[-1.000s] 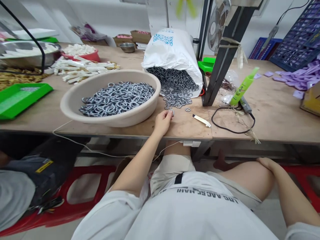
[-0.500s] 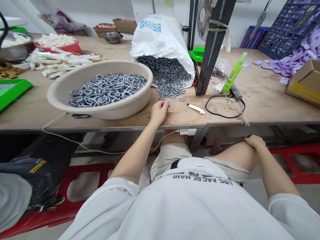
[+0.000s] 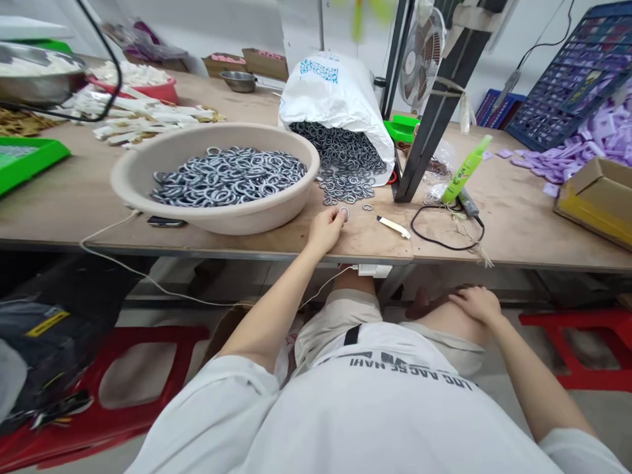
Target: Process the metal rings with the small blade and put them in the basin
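Note:
Between the thumb and fingers of my left hand [image 3: 326, 230] is a small grey ring [image 3: 344, 212], held just above the tabletop near the front edge. My right hand [image 3: 476, 303] lies on my right thigh with its fingers stretched out, holding nothing. Beside my left hand stands a wide beige basin [image 3: 217, 220] heaped with grey rings [image 3: 232, 178]. Behind it, a white sack [image 3: 328, 99] lies on its side, rings spilling from its mouth onto the table. One loose ring [image 3: 368, 207] and a utility knife [image 3: 394, 227] lie to the right of my left hand.
A dark metal post [image 3: 429, 125] rises from the table right of the sack. Near it are a lime-green tube [image 3: 467, 169] and a looped black cable [image 3: 439, 246]. Purple pieces [image 3: 557, 155] and a cardboard box [image 3: 597, 197] sit at right, a green tray [image 3: 34, 164] at left.
The view has shifted, so the table's contents sit a little farther right. My left hand keeps the ring in its pinch. My right hand has slid inward along my thigh, fingers more spread.

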Tool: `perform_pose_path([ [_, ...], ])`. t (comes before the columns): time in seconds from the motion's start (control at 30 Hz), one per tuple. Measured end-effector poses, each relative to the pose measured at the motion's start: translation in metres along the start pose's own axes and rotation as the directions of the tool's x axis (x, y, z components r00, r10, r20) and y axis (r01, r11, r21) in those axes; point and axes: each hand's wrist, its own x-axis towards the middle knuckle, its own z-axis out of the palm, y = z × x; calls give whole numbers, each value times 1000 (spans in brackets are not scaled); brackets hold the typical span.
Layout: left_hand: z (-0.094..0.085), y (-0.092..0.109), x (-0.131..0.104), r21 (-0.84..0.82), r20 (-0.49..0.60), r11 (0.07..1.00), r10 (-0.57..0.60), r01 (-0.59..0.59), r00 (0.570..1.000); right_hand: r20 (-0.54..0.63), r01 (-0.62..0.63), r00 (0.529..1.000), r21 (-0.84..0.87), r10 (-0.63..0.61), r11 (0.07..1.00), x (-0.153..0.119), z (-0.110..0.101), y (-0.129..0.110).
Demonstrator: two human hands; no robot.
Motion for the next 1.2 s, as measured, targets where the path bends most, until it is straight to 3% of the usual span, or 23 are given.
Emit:
perform_pose_path([
  [0.1, -2, 1, -1, 30, 21, 1000, 1, -2, 1000, -19, -259, 966, -7, 259, 966, 16, -24, 23],
  [0.2, -3, 3, -1, 53, 31, 999, -1, -1, 1000, -37, -396, 918, 10, 396, 918, 30, -37, 34],
  [0.43, -4, 3, -2, 58, 44, 998, -5, 3, 999, -216, -315, 922, 66, 322, 947, 40, -20, 8],
  [0.63, -6, 3, -4, 48, 31, 999, -16, 15, 999, -386, -279, 864, 171, 324, 945, 41, -4, -18],
  [0.8, -6, 2, -2, 21, 18, 999, -49, 49, 999, -492, -119, 844, 213, 212, 970, 32, -3, -49],
  [0.9, -5, 2, 0, -7, 23, 998, -68, 69, 997, -554, 98, 832, 182, 20, 978, 13, 1, -78],
  [1.0, -2, 2, 2, -31, 44, 997, -67, 68, 997, -557, 372, 795, 132, -242, 919, -6, 1, -113],
  [1.1, 1, 4, 5, -47, 81, 998, -43, 47, 996, -574, 517, 735, 126, -363, 847, -9, -15, -151],
  [1.2, 2, 6, 7, -40, 111, 999, -16, 20, 994, -642, 537, 690, 144, -335, 831, 10, -51, -194],
])
